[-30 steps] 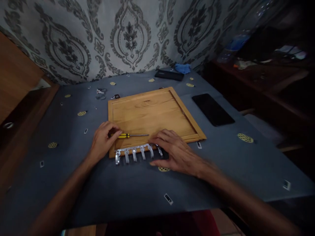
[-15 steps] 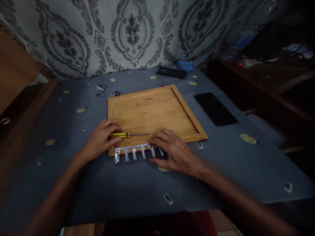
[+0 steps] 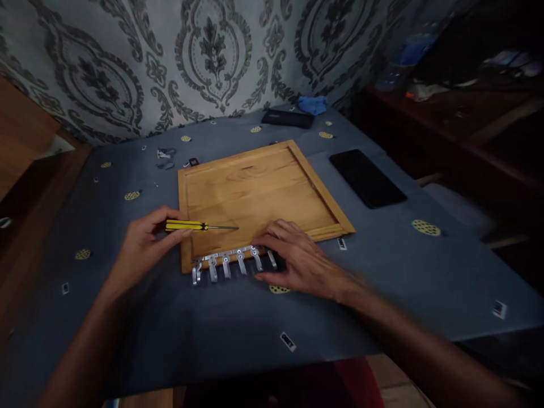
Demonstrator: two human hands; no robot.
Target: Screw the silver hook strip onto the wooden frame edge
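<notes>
A yellow-and-black screwdriver (image 3: 187,225) is pinched between the thumb and fingers of my left hand (image 3: 144,243). Its thin shaft points right, above the left part of a framed wooden board (image 3: 259,192). Along the board's near edge runs a metal hook rail (image 3: 226,259) with several hooks hanging over the side. My right hand (image 3: 297,260) curls round the rail's right end, fingers on top and thumb below. That hand partly hides the last hooks.
A black smartphone (image 3: 368,178) lies right of the board. Behind it are a black case-like object (image 3: 288,118) and a crumpled blue cloth (image 3: 312,105). Loose metal pieces (image 3: 165,157) sit at the back left. A patterned curtain (image 3: 212,56) hangs behind the blue tablecloth (image 3: 204,345).
My left hand has lifted the screwdriver and drawn it left, off the board's near-left area. My right hand stays at the rail's end. The view has shifted slightly.
</notes>
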